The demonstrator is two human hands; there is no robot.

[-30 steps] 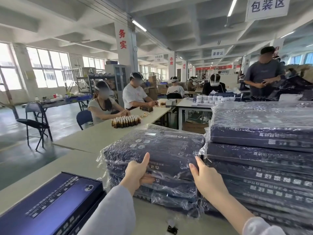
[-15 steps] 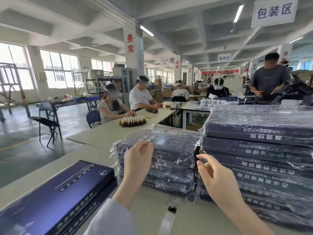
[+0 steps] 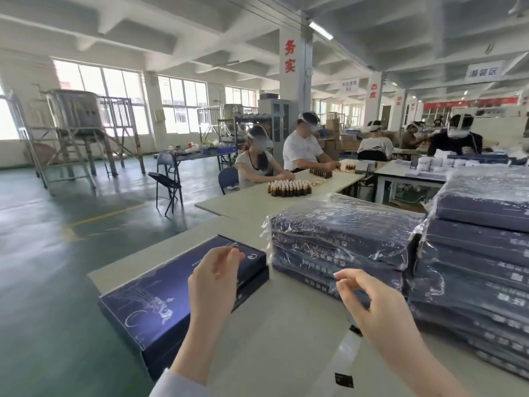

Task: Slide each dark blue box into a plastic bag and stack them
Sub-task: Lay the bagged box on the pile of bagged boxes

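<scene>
Dark blue box (image 3: 160,299) is lying unbagged at the table (image 3: 286,339) left edge, near the short bagged stack (image 3: 343,239); taller bagged stack (image 3: 481,253) is sitting just right of that. Both hands are hovering empty, fingers loosely curled: left hand (image 3: 213,282) over the box, right hand (image 3: 372,305) over the table.

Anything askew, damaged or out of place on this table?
Nothing spilled or damaged. The unbagged box lies at an angle to the bagged stack, with its left side right at the table edge, maybe overhanging. A loose clear strip with a black tab lies near the right hand.
</scene>
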